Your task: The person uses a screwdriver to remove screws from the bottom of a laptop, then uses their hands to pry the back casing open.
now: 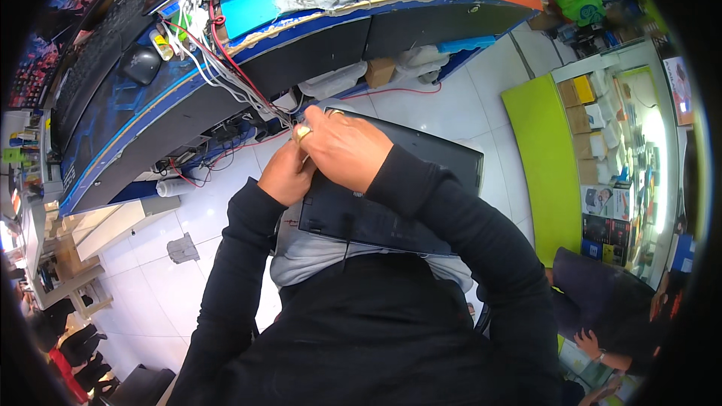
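A black laptop (406, 180) lies across my lap, its underside with vents and rubber feet seeming to face up. Above its far left corner, my left hand (286, 174) and my right hand (344, 149) meet, fingers closed and pressed together. What they pinch is hidden behind the fingers. A ring sits on my right hand. Right behind my fingertips, a bundle of white and grey cables (226, 84) with a red one hangs down from the desk; whether my fingers touch it I cannot tell.
A curved desk (312, 49) with a worn top stands ahead, holding a mouse (141, 65), a keyboard (89, 86) and a blue folder (252, 11). Plastic bags (335, 81) and loose wires lie beneath it. A green-sided display case (538, 158) and another person's hand (589, 344) are at right.
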Demonstrator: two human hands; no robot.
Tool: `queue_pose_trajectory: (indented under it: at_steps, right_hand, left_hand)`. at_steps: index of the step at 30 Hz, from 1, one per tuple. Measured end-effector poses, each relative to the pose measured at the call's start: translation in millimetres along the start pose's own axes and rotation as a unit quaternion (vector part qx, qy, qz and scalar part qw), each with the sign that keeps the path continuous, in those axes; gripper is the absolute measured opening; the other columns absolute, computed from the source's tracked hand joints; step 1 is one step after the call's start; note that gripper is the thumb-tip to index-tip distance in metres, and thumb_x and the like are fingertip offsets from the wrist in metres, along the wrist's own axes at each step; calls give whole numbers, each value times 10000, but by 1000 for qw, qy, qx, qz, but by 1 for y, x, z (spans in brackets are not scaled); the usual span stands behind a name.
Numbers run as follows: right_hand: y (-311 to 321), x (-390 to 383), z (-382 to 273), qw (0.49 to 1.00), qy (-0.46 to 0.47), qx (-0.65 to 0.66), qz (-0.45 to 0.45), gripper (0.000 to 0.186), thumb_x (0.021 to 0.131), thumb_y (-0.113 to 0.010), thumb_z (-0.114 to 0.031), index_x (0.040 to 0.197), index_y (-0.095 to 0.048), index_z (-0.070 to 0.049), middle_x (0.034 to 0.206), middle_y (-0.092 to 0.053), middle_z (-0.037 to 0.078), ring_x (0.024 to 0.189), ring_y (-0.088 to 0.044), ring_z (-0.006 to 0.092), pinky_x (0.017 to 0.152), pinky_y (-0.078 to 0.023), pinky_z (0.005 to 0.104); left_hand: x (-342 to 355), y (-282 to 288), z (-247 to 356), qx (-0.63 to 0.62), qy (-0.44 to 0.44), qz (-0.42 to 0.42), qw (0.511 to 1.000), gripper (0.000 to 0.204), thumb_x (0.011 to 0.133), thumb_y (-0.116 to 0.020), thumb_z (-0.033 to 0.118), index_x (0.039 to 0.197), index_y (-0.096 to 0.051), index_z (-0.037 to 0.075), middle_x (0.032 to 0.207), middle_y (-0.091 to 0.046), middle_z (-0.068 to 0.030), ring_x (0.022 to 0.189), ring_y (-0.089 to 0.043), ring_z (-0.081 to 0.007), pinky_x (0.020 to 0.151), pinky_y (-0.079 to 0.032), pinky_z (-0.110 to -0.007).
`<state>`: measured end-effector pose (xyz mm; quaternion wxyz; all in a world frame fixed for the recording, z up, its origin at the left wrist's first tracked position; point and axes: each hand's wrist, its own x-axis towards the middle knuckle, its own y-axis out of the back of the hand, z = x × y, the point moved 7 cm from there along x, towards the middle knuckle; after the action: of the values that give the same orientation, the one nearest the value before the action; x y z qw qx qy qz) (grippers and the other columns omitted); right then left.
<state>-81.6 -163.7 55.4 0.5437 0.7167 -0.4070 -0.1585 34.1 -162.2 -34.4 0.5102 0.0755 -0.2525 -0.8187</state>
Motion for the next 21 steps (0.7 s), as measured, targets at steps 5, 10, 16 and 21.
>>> queue_pose_trajectory:
  at_steps: [5, 10, 16, 21]
  right_hand:
    - [-8, -1, 1, 995, -77, 13, -63, 183, 1016, -602, -138, 1093, -670, 14, 1009, -622, 212, 846, -732, 380, 742, -589, 471]
    - [-4, 3, 7, 994, -110, -10, 2, 225, 1010, -605, -130, 1143, -632, 48, 1011, -615, 215, 827, -737, 372, 720, -600, 458]
    - [-4, -1, 4, 997, -75, 10, 13, 218, 984, -613, -100, 1135, -618, 57, 1006, -606, 212, 832, -737, 371, 707, -600, 460]
    - [0, -1, 6, 996, -85, -7, 13, 222, 938, -649, -98, 1104, -642, 51, 1005, -628, 216, 819, -751, 363, 705, -608, 456]
  left_hand:
    - [4, 7, 4, 13, 4, 41, 999, 281, 907, -633, -78, 1175, -667, 0, 969, -737, -200, 924, -740, -429, 825, -569, -433]
    - [6, 6, 9, -8, -13, 60, 998, 272, 899, -680, -66, 1163, -674, 0, 1000, -757, -196, 924, -770, -358, 776, -582, -384]
    - [7, 8, 4, 1, 23, 68, 997, 288, 894, -726, -27, 1177, -679, 4, 1053, -760, -199, 975, -774, -369, 792, -594, -407]
    - [9, -6, 6, 35, 33, -9, 999, 287, 892, -774, 56, 1163, -691, 10, 1088, -751, -211, 990, -745, -417, 821, -588, -427]
